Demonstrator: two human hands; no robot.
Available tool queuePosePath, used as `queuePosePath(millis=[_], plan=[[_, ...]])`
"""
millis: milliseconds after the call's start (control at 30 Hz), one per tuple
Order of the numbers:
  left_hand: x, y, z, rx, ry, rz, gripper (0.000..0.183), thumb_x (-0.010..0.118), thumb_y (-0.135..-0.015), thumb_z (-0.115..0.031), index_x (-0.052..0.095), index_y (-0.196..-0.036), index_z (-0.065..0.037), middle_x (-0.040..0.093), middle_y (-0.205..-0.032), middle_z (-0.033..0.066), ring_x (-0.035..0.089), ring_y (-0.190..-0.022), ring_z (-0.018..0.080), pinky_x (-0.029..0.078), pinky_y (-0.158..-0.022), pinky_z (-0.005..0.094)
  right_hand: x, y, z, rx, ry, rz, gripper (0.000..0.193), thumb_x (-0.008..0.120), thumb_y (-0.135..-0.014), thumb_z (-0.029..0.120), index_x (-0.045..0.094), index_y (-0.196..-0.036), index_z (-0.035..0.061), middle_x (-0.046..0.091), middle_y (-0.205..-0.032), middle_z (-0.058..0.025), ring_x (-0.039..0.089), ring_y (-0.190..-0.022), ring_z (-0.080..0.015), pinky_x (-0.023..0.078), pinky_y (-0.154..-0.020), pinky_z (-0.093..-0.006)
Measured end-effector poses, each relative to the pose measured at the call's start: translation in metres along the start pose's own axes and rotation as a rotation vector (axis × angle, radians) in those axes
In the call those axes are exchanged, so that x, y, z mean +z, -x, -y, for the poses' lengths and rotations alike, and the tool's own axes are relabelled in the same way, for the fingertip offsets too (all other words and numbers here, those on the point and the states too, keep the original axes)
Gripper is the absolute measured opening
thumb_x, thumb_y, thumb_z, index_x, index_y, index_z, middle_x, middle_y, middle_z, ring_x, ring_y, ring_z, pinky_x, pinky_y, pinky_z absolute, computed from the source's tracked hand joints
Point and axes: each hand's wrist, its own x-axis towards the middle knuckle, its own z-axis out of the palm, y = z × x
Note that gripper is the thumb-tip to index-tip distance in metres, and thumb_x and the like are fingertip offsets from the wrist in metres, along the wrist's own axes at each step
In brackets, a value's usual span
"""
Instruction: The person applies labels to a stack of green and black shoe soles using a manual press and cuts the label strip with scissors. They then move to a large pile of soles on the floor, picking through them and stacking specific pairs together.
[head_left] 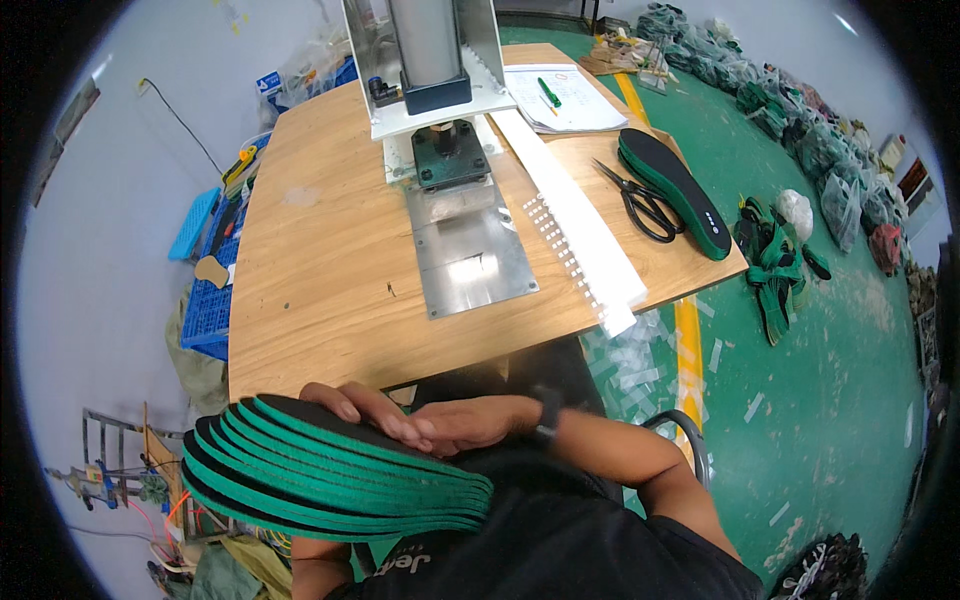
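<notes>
A thick stack of green-and-black shoe insoles (pixel 330 470) is fanned at its left end, held low in front of my body. My left hand (pixel 372 408) comes round the far side from beneath, its fingers curled over the black top face; its palm is hidden by the stack. Against the stack's upper right side lies my right hand (pixel 468 424), its fingertips by the left fingers and partly out of sight. Beyond both hands, a press (pixel 450 155) stands on the wooden table (pixel 320 260), over a shiny metal plate (pixel 472 262).
Black scissors (pixel 648 205) and a single insole (pixel 678 195) lie at the table's right, beside a white strip (pixel 580 220). A pen (pixel 549 92) rests on papers (pixel 590 110). A blue crate (pixel 210 310) stands left; green-black pieces (pixel 772 265) and clear scraps (pixel 635 365) litter the floor.
</notes>
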Motion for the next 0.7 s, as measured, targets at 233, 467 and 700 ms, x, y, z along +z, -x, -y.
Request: queuePosePath(millis=[233, 467, 700], plan=[[-0.055, -0.023, 0.017, 0.347, -0.353, 0.482, 0.019, 0.045, -0.095, -0.031, 0.049, -0.095, -0.012, 0.058, -0.088, 0.013, 0.051, -0.085, 0.0285, 0.043, -0.081, 0.042, 0.001, -0.014, 0.008, -0.059, 0.11, 0.225, 0.067, 0.073, -0.069, 0.055, 0.059, -0.098, -0.0037, 0.061, -0.081, -0.008, 0.058, -0.079, -0.016, 0.045, -0.066, -0.0311], [-0.124, -0.054, -0.028, 0.103, -0.006, 0.207, 0.113, 0.046, -0.066, -0.083, 0.023, -0.141, -0.002, 0.05, -0.118, 0.0347, 0.053, -0.108, 0.0438, 0.048, -0.09, 0.0512, -0.011, 0.005, 0.109, -0.164, 1.49, -0.547, 0.049, 0.08, -0.061, 0.039, 0.055, -0.083, 0.0021, 0.054, -0.077, -0.0141, 0.054, -0.081, -0.0334, 0.042, -0.074, -0.0389], [-0.141, -0.071, -0.002, 0.026, -1.168, 0.293, 0.073, 0.083, -0.05, -0.016, 0.056, -0.116, -0.003, 0.058, -0.104, 0.0122, 0.056, -0.099, 0.0231, 0.042, -0.089, 0.0312, -0.041, 0.011, 0.083, -0.058, 1.595, -0.746, 0.061, 0.079, -0.062, 0.036, 0.052, -0.102, -0.0011, 0.056, -0.093, -0.0187, 0.053, -0.091, -0.0358, 0.041, -0.08, -0.0414]])
